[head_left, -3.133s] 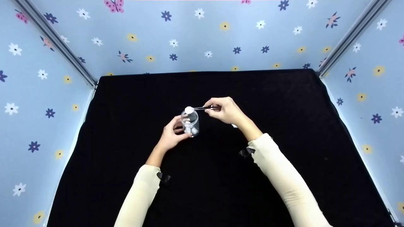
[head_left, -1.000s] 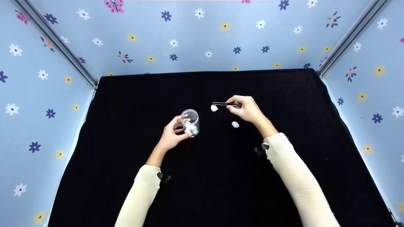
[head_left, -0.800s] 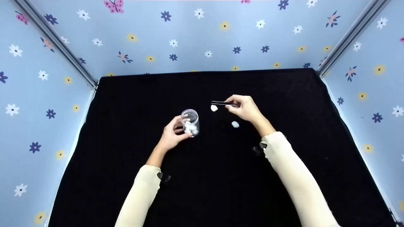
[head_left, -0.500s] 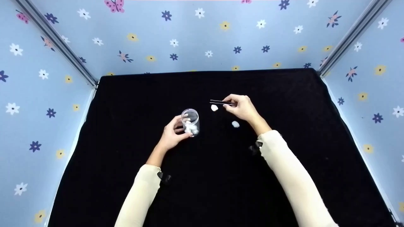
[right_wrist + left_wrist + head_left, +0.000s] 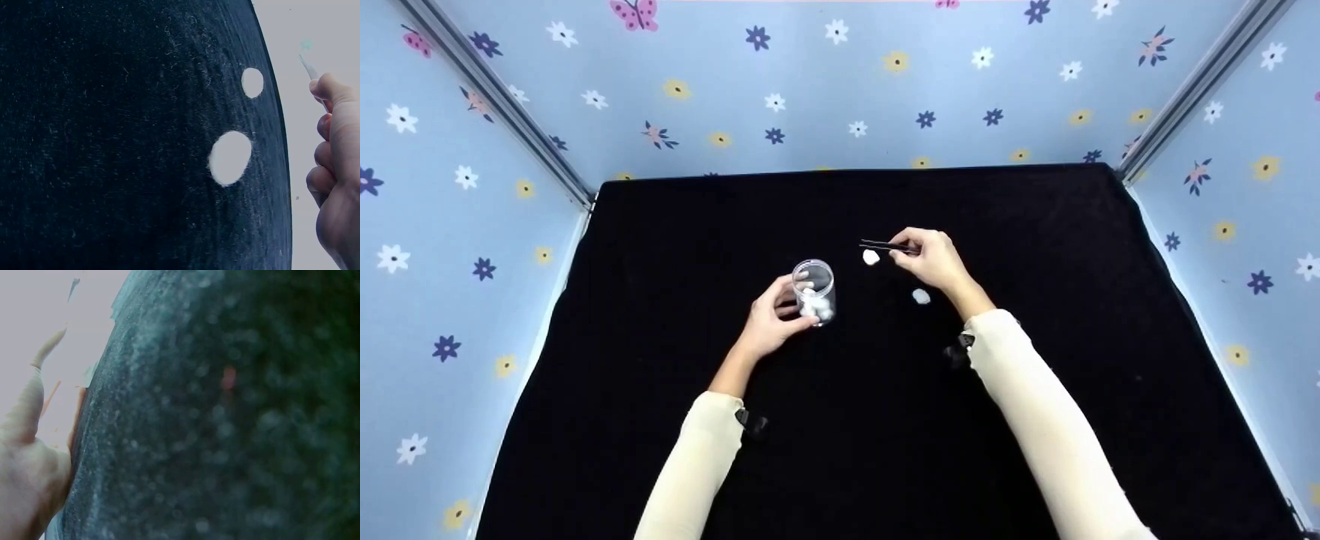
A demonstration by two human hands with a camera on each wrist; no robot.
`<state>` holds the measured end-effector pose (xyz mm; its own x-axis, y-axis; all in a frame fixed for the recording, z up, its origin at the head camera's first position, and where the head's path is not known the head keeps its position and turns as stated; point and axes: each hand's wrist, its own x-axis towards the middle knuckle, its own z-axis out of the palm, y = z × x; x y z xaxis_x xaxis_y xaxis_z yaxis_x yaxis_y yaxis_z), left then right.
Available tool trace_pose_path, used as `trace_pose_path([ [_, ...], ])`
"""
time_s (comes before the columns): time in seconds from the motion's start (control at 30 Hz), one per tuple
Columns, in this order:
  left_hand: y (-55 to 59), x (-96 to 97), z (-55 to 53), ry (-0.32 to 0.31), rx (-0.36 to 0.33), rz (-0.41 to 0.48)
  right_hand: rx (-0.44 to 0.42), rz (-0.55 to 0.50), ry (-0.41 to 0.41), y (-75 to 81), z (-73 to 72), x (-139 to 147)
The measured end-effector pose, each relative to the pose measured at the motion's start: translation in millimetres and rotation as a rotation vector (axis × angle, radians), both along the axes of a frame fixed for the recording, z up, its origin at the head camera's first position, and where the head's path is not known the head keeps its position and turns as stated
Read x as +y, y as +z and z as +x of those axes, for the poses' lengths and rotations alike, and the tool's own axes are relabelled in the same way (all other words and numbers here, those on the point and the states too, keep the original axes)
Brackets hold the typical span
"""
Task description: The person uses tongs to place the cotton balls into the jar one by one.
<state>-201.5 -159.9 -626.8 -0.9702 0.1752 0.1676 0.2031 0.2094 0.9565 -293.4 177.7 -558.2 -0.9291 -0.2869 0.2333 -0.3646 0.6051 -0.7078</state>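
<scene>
Jar (image 5: pixel 823 292) and tweezers (image 5: pixel 879 245) are apart, well inside cloth edges (image 5: pixel 855 173).

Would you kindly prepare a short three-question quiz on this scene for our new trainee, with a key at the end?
1. True or false: the jar in the left hand is empty.
2. The right hand holds: (a) a spoon, (b) tweezers, (c) a lid.
3. How many loose white balls lie on the black cloth?

Key:
1. False; several white balls inside show through the clear wall.
2. (b)
3. Two.
</scene>
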Motion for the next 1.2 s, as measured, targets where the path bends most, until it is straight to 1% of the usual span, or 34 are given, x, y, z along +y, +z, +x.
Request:
trace_pose_path([
  [0.1,1.1,0.3,0.2,0.004,-0.016,0.002,-0.018,0.012,-0.018,-2.1,-0.2,0],
  [0.13,3.5,0.8,1.1,0.004,-0.025,-0.003,-0.023,0.018,-0.023,-2.9,-0.4,1],
  [0.23,5.8,1.8,2.0,0.000,-0.035,-0.002,-0.035,0.042,-0.036,-4.3,-0.6,1],
  [0.33,6.1,2.3,1.8,-0.008,-0.024,0.001,-0.049,0.065,-0.049,-5.2,-0.4,2],
  [0.37,5.1,2.0,1.3,-0.009,-0.019,0.005,-0.054,0.073,-0.056,-5.4,-0.3,2],
  [0.43,-3.5,-0.1,-1.9,-0.010,0.006,0.025,-0.064,0.090,-0.066,-5.9,-0.3,2],
  [0.5,-8.0,-1.4,-3.6,-0.011,0.019,0.041,-0.071,0.107,-0.073,-6.5,-0.1,2],
  [0.6,-9.8,-2.0,-3.8,-0.011,0.032,0.046,-0.082,0.129,-0.081,-7.8,0.4,2],
  [0.67,-2.8,-0.5,-0.9,-0.006,0.014,0.035,-0.091,0.141,-0.084,-8.8,0.9,2],
  [0.7,-1.7,-0.4,-0.3,-0.005,0.008,0.030,-0.096,0.146,-0.086,-9.2,1.1,2],
  [0.73,1.7,0.5,0.9,-0.005,0.002,0.020,-0.102,0.149,-0.088,-9.5,1.3,2],
  [0.9,7.4,2.4,1.9,0.001,-0.039,-0.003,-0.124,0.177,-0.097,-11.7,1.9,2],
  [1.2,8.6,3.0,1.8,0.001,-0.057,0.017,-0.149,0.215,-0.108,-15.6,1.5,2],
])
